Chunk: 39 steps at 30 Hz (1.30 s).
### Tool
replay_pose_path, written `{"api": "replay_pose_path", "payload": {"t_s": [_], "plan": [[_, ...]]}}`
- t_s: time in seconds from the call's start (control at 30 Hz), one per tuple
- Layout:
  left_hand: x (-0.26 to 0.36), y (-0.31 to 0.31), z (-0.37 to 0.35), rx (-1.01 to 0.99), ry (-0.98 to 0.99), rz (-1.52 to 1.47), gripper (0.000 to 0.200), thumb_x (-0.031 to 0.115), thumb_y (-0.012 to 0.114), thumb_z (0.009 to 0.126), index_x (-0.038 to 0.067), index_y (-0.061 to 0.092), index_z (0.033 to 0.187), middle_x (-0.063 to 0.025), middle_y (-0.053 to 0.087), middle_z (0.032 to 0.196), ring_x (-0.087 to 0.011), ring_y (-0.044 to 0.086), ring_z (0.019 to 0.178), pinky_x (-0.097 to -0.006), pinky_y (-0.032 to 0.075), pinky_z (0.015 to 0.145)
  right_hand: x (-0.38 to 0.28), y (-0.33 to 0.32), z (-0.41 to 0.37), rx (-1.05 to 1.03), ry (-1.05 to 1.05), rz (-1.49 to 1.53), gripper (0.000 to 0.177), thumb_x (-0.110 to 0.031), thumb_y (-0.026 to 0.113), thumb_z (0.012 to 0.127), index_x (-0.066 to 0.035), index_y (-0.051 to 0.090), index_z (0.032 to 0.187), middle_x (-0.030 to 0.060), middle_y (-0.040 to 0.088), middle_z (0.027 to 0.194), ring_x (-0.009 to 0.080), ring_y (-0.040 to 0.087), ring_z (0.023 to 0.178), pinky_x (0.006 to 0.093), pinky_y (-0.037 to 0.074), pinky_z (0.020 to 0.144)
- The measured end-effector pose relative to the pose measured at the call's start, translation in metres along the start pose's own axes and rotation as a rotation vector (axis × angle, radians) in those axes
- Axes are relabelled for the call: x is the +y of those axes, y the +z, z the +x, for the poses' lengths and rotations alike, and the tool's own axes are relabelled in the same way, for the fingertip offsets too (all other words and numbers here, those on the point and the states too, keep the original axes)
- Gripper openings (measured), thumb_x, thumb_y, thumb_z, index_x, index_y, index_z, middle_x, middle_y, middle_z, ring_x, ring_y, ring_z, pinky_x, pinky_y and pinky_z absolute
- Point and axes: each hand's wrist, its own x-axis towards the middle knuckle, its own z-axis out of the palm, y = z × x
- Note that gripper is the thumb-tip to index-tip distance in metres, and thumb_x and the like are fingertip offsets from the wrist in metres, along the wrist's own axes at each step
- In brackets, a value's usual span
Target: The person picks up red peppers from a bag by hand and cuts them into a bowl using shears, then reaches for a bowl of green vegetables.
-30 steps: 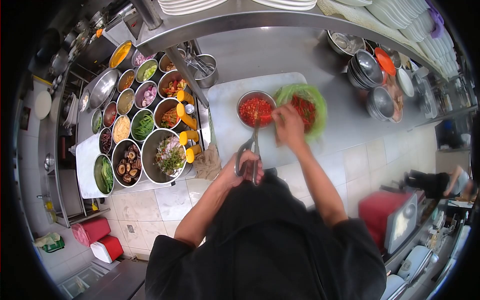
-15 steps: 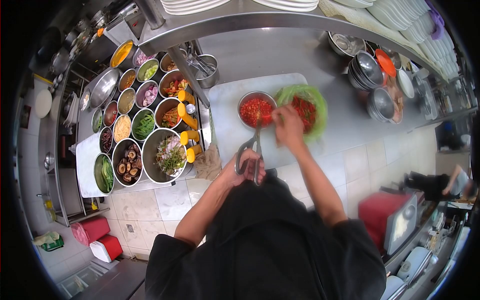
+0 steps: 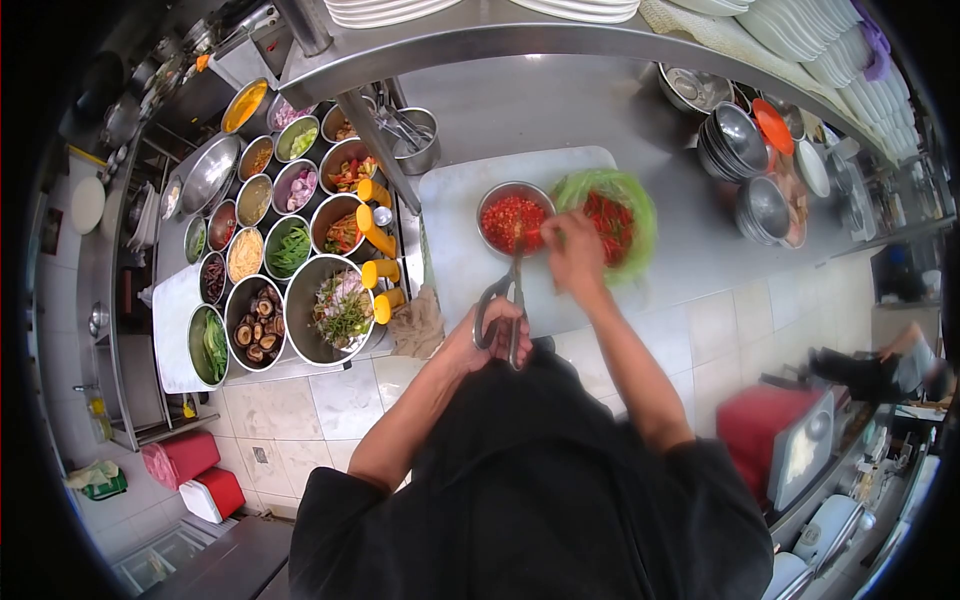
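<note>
My left hand [image 3: 492, 340] is wrapped round the handles of a pair of scissors [image 3: 498, 292], whose blades reach up over the near rim of a steel bowl [image 3: 486, 240]. Cut red chili pieces [image 3: 510, 213] fill much of that bowl. Just right of the blades, my right hand [image 3: 577, 250] is closed in a pinch on a red chili [image 3: 537, 236] at the bowl's edge. Beside it lies a green plastic bag [image 3: 642, 205], open, with whole red chilies [image 3: 610, 222] inside. Bowl and bag rest on a white cutting board [image 3: 450, 190].
On the left, several steel containers hold mushrooms [image 3: 258, 328], greens [image 3: 288, 250] and other cut food. Yellow-capped bottles [image 3: 378, 240] stand beside them. Steel bowls [image 3: 733, 140] are stacked at right. A shelf [image 3: 480, 45] with plates crosses above; a person [image 3: 890, 365] is at far right.
My hands and the scissors have barely moved. The person at far right has shifted posture slightly.
</note>
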Motion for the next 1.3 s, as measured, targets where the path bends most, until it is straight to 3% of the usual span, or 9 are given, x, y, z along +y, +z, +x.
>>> {"api": "replay_pose_path", "payload": {"t_s": [0.33,0.43,0.53,0.77,1.07,1.3], "plan": [[0.003,0.007,0.000,0.168,0.117,0.238,0.030,0.029,0.059,0.084,-0.001,0.061,0.085,-0.0137,0.065,0.070,-0.0241,0.063,0.059,-0.0363,0.055,0.060,0.001,0.010,-0.004,0.059,-0.003,-0.041,0.009,-0.010,0.068,0.079,-0.009,0.067,0.088,0.0073,0.056,0.097,0.0308,0.053,0.098,0.0431,0.046,0.080],[-0.002,-0.001,0.002,0.025,0.017,0.027,0.031,0.029,0.058,0.084,-0.002,0.061,0.085,-0.0139,0.065,0.070,-0.0245,0.063,0.058,-0.0360,0.055,0.059,0.001,0.011,-0.004,0.069,0.015,-0.029,0.009,-0.011,0.068,0.079,-0.010,0.068,0.088,0.0075,0.056,0.098,0.0305,0.053,0.099,0.0428,0.046,0.080],[0.000,0.002,0.004,0.020,-0.003,0.026,0.032,0.030,0.058,0.084,-0.002,0.061,0.086,-0.0140,0.065,0.070,-0.0249,0.064,0.058,-0.0360,0.055,0.059,-0.001,0.011,-0.004,0.066,0.030,-0.001,0.008,-0.012,0.068,0.080,-0.010,0.068,0.087,0.0076,0.055,0.099,0.0302,0.053,0.100,0.0425,0.046,0.081],[0.002,0.011,0.003,0.172,0.133,0.096,0.024,0.021,0.070,0.078,-0.001,0.061,0.079,-0.0122,0.060,0.062,-0.0209,0.058,0.047,-0.0296,0.050,0.046,0.001,0.017,-0.005,0.068,0.046,-0.010,0.008,-0.013,0.069,0.079,-0.010,0.069,0.087,0.0079,0.055,0.097,0.0305,0.053,0.098,0.0425,0.046,0.080],[0.000,0.006,0.004,0.037,0.003,-0.023,0.031,0.030,0.060,0.083,-0.002,0.060,0.084,-0.0134,0.064,0.068,-0.0245,0.062,0.056,-0.0350,0.053,0.055,-0.006,0.018,-0.004,0.082,0.054,-0.023,0.008,-0.012,0.069,0.079,-0.009,0.069,0.087,0.0086,0.056,0.097,0.0309,0.053,0.097,0.0426,0.046,0.080],[0.000,0.011,0.003,0.171,0.147,0.183,0.031,0.029,0.061,0.083,-0.002,0.060,0.084,-0.0135,0.063,0.068,-0.0238,0.062,0.055,-0.0349,0.053,0.055,-0.002,0.026,-0.005,0.097,0.060,-0.010,0.008,-0.013,0.069,0.079,-0.009,0.069,0.086,0.0088,0.056,0.097,0.0313,0.053,0.098,0.0424,0.046,0.080]]}}
